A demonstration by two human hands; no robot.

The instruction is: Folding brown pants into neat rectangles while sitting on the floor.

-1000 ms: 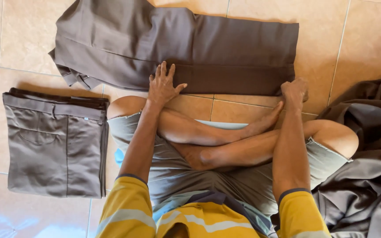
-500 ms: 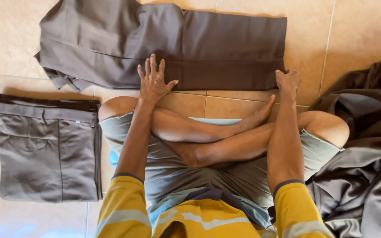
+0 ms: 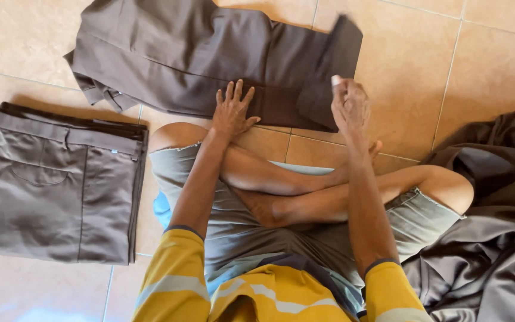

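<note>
The person sits cross-legged on a tiled floor (image 3: 496, 65), both arms stretched forward to a pair of brown trousers (image 3: 180, 53) spread flat just beyond the knees. The left hand (image 3: 232, 111) lies palm down on the near edge of the cloth, fingers spread and open, pressing it to the floor. The right hand (image 3: 348, 104) is closed on the trouser leg end (image 3: 329, 71), pinching the fabric and holding it lifted and turned over towards the left hand (the raised flap is blurred). The two hands are apart, with the dark lower band of the garment between them.

Well to the left of the left hand a second pair of trousers, folded (image 3: 61, 185) into a neat rectangle, lies flat on the tiles. To the right of the right hand, beside the person's knee, sits a loose heap of dark cloth (image 3: 496, 238), unfolded and crumpled. No container is in view; every garment lies straight on the floor.
</note>
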